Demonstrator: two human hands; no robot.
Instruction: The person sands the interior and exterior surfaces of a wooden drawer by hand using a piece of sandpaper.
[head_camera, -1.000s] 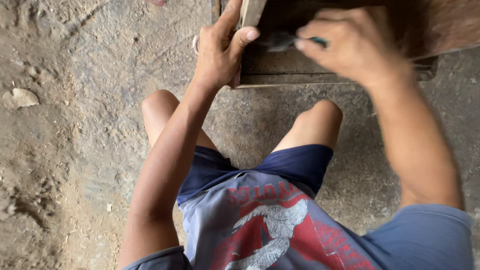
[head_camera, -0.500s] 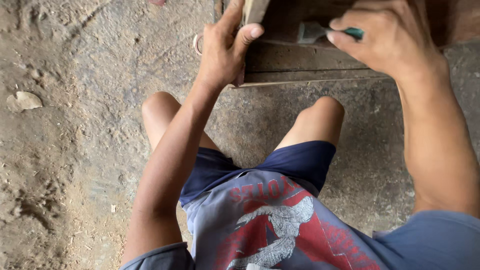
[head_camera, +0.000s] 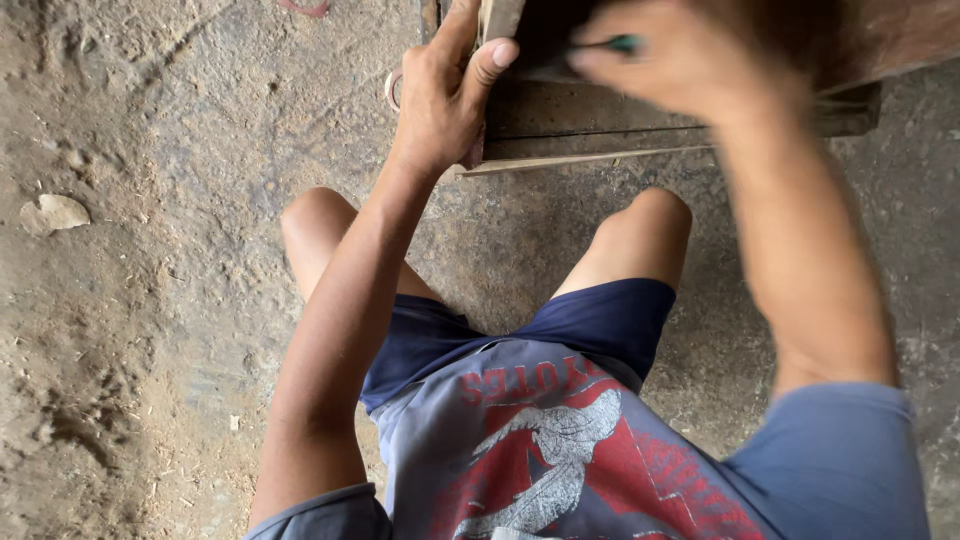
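Green-handled tool (head_camera: 625, 44) lies crosswise in the blurred right hand (head_camera: 680, 60); left hand (head_camera: 445, 95) grips the wooden frame (head_camera: 600, 120).

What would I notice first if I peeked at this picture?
The two hands at the top. The left hand grips the edge of a dark wooden piece on the dusty floor, while the blurred right hand holds a green-handled tool against it. Below are bare knees and a grey shirt with a red picture.
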